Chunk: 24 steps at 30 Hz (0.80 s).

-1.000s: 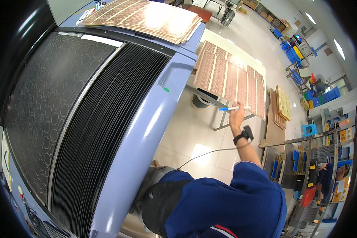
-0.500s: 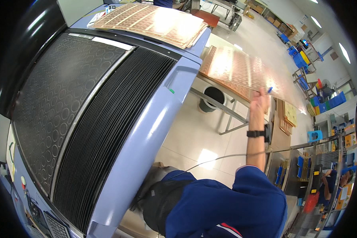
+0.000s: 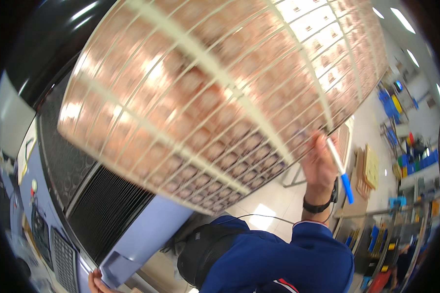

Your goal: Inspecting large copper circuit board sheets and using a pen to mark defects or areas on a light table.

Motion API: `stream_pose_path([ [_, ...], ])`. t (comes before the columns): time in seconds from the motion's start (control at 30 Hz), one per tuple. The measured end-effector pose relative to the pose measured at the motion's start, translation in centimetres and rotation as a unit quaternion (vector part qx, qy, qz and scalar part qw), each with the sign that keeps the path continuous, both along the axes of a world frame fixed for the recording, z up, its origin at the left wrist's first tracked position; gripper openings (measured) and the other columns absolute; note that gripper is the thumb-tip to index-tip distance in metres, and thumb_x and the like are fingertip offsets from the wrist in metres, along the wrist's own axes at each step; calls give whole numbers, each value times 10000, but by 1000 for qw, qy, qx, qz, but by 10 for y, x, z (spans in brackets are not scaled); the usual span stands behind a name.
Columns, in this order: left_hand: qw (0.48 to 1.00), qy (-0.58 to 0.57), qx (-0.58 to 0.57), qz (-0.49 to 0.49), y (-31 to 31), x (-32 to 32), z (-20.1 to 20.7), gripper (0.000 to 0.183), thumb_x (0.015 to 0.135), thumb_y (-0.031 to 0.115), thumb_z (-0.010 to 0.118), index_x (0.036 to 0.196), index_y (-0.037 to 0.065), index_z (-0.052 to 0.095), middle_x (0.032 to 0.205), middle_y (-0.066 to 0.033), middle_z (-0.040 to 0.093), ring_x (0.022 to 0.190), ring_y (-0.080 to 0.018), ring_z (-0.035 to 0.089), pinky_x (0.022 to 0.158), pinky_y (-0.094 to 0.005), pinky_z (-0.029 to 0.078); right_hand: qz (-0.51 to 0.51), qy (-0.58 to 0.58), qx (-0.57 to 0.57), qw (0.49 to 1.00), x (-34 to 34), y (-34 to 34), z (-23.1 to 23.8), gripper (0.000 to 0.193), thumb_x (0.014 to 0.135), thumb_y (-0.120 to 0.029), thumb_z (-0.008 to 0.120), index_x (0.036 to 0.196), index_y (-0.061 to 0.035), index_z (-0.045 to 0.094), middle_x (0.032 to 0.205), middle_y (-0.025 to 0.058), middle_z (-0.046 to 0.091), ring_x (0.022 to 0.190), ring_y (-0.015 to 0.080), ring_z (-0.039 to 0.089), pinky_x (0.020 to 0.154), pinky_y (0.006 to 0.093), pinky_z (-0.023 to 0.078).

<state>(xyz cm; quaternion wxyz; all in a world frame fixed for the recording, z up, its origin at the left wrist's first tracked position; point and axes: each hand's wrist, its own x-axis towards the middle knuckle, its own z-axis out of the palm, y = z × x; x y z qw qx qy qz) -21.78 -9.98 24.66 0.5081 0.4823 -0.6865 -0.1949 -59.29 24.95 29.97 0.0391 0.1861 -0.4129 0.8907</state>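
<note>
A large copper-coloured circuit board panel (image 3: 195,102), divided by pale strips into rows of small patterned units, is held up over the machine and fills the upper middle. My right hand (image 3: 319,161) is closed on its lower right edge. A white marker pen with a blue end (image 3: 339,163) is also in that hand, slanting down past the wrist. At the lower left, my left hand (image 3: 97,283) shows only some fingers, stretched against the machine's front corner; the rest is cut off by the frame edge.
Under the panel lies the blue-grey machine (image 3: 151,239) with black pleated bellows (image 3: 105,210) and a dark bed. A keyboard (image 3: 63,259) is at its left. Yellowish boards (image 3: 370,168) lie stacked at the right. Metal shelving (image 3: 376,224) stands at the lower right.
The panel has come up from the stack on the right-hand table and leftward over the machine, carried by my right hand. My left hand has come into view at the lower left.
</note>
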Motion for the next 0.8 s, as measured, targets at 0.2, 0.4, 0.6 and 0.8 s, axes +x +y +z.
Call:
stream_pose_path([
  [0.2, 981, 69, 69, -170, 15, 7, -14, 264, 945, 95, 523, 1132, -65, 619, 994, -170, 666, 935, -226, 638, 880, -370, 507, 200, -22, 64, 978, 26, -84, -20, 254, 867, -161, 724, 1004, -67, 531, 775, 55, 576, 695, 122, 515, 623, 274, 464],
  [0.4, 963, 163, 116, -181, 17, 29, -13, 387, 984, 224, 467, 1230, -63, 553, 1056, -165, 657, 975, -235, 628, 886, -349, 472, 256, 1, 126, 958, 21, -104, -9, 380, 823, -279, 777, 914, 62, 636, 820, 38, 612, 727, 111, 534, 655, 268, 431],
  [0.6, 902, 291, 180, -262, 7, -5, 33, 625, 980, 426, 422, 1353, -75, 441, 1294, -186, 552, 1172, -265, 548, 1014, -383, 402, 341, 12, 152, 928, 3, -116, -5, 329, 827, -223, 763, 909, 77, 657, 867, 67, 642, 744, 112, 538, 657, 259, 427],
  [0.8, 793, 301, 296, -440, -20, -19, 38, 463, 1006, 342, 468, 1234, -60, 502, 1202, -149, 583, 1112, -194, 553, 1004, -357, 403, 363, 70, 225, 902, 2, -118, -4, 336, 819, -265, 767, 877, 54, 679, 816, 77, 668, 690, 104, 561, 624, 228, 422],
])
